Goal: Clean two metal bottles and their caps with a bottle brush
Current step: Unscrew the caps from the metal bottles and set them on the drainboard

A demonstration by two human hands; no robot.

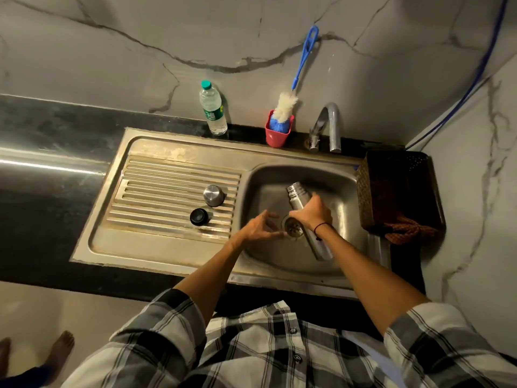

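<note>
While the right hand (313, 212) wraps its fingers round the middle of a steel bottle (306, 219), that bottle slants over the sink basin (268, 256), its open threaded mouth pointing away from the person and its base toward the near rim. Just to the left of that hand, the left hand (258, 226) hovers above the basin with fingers spread and loose, holding nothing, its fingertips near the drain strainer (293, 226), which shows between the two hands. Farther left of the left hand, on the ribbed drainboard (156, 175), stands a steel cap (214, 195), and a black inner cap (200, 217) lies just on its near side. Beyond the right hand, at the back edge of the sink, a bottle brush (293, 88) with a blue handle stands head-down in a red cup (277, 137), with the tap (328, 127) to its right and a clear plastic water bottle (213, 109) to its left on the tabletop (56, 130). Right of the right hand sits a dark woven basket (391, 189)
</note>
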